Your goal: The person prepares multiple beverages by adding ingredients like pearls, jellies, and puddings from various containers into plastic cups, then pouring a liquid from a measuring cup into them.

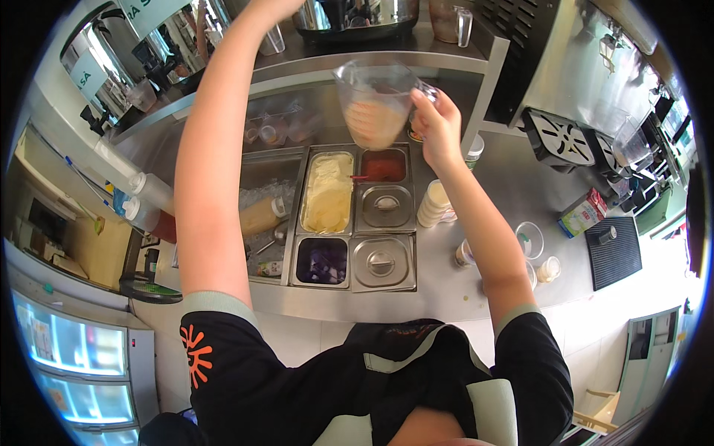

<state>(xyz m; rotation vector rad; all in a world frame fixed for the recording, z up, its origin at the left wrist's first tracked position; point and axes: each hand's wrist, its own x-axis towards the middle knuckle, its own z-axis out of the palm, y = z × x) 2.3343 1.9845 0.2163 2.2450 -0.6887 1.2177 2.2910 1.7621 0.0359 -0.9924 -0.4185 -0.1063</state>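
My right hand [438, 125] grips the handle of a clear plastic measuring jug [376, 106], which holds a beige liquid and is tilted slightly above the back of the counter. My left arm reaches up past the steel shelf. Only a part of my left hand [279, 5] shows at the top edge, its fingers cut off, so what it touches is hidden. Below the jug sit steel pans: one of pale yellow cream [328, 192], one of red sauce [384, 165] with a red utensil, one of dark purple contents [322, 262], and two lidded pans [385, 206].
An ice bin [268, 192] holds a bottle [259, 217] and a metal scoop. Stacked cups [435, 203], a clear cup [529, 240] and a carton [583, 213] stand to the right. Capped bottles [153, 192] are at the left. A raised steel shelf [379, 62] crosses the back, carrying a large shiny appliance [357, 17].
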